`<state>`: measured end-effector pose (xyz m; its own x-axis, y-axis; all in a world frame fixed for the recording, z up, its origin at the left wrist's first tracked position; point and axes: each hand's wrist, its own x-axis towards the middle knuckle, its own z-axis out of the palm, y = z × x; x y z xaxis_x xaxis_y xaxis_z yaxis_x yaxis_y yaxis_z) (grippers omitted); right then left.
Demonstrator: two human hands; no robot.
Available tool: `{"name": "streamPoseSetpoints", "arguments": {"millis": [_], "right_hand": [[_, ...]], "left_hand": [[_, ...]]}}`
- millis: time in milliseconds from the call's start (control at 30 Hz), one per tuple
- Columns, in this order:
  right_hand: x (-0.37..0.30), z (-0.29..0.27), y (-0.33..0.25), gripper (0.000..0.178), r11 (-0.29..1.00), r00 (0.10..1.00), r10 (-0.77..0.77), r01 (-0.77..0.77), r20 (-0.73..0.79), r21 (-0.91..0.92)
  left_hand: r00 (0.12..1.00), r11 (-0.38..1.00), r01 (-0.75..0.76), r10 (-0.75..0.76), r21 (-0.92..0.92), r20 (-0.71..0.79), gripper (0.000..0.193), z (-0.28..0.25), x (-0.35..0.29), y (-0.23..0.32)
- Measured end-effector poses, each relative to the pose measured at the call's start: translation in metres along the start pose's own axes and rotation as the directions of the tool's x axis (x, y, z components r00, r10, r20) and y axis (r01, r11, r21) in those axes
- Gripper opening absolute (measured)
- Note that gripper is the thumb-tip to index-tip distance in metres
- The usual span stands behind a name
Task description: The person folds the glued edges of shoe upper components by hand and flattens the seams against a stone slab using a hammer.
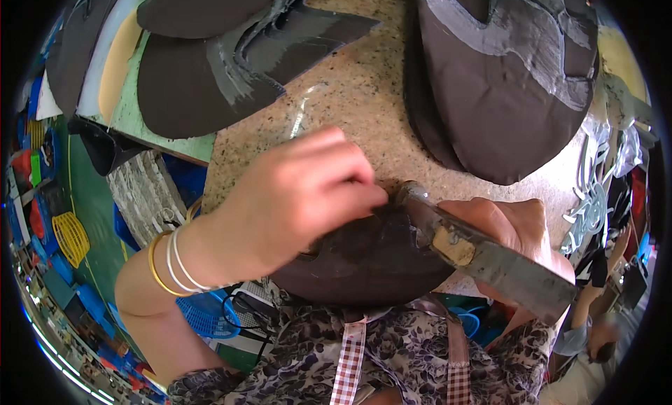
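Observation:
A dark brown shoe-upper piece (364,268) lies at the near edge of the speckled tabletop, close to my body. My left hand (301,184) is over its far edge, slightly blurred, with curled fingers pinching the material there. In my right hand (507,226) is a hammer (514,272) with a worn metal head; the wooden end of its handle shows in the head. The narrow end of the hammer head is close to my left fingertips, above the piece. My right fingers are partly hidden behind the hammer.
More dark pieces with grey glue smears lie in stacks at far right (504,97) and far left (203,76). Blue (206,314) and yellow (70,238) baskets stand lower down. At the right edge are clear plastic scraps (591,209) and another person (595,342).

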<state>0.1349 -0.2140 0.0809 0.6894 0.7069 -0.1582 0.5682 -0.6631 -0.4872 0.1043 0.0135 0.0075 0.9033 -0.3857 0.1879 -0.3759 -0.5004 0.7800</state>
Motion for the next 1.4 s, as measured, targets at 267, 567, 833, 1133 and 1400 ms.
{"name": "streamPoseSetpoints", "arguments": {"millis": [267,567,833,1133,1400], "right_hand": [[0.009,-0.013,0.013,0.042,0.964,0.941,-0.220,0.170,0.256,0.204],[0.019,-0.003,0.015,0.044,0.927,0.916,-0.351,0.310,0.194,0.211],[0.022,-0.012,0.006,0.041,0.921,0.892,-0.384,0.352,0.239,0.165],[0.028,0.007,0.015,0.023,0.909,0.923,-0.372,0.341,0.099,0.240],[0.052,0.013,0.018,0.043,0.748,0.774,-0.631,0.589,0.054,0.307]], "left_hand": [[0.989,0.988,-0.142,0.145,0.060,-0.037,0.018,-0.002,-0.010,0.003],[0.996,0.996,-0.060,0.065,0.071,-0.060,0.021,0.001,-0.026,0.003],[0.980,0.971,-0.120,0.149,0.205,-0.133,0.021,0.003,-0.030,0.014],[0.949,0.973,0.026,0.047,0.227,-0.311,0.024,0.015,-0.048,0.012],[0.889,0.908,0.128,0.073,0.399,-0.451,0.027,0.030,-0.060,0.026]]}}
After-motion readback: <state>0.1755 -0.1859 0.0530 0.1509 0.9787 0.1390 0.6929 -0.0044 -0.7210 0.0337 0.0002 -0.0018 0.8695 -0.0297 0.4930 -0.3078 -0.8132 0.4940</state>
